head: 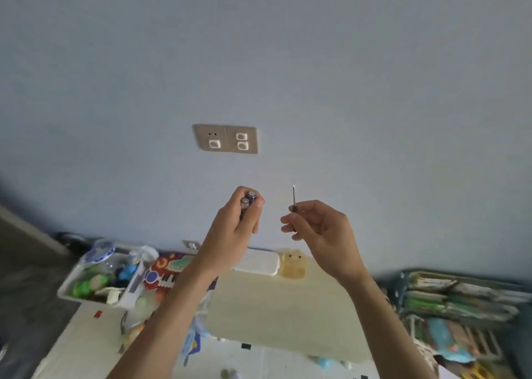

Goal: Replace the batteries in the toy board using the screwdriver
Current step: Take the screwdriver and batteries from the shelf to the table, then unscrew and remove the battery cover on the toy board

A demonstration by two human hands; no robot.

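Both hands are up mid-frame, the left hand (240,220) closed on two batteries (248,201), the right hand (318,226) pinching the screwdriver (294,198) tip-up, while the colourful toy board (167,272) lies untouched at lower left, so the swap looks barely begun.

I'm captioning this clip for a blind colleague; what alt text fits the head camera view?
Two bare hands are raised before a blue wall: the left hand grips two batteries, the right hand holds a small screwdriver tip up. Below them lie a pale table, a colourful toy board and a bin of toys.
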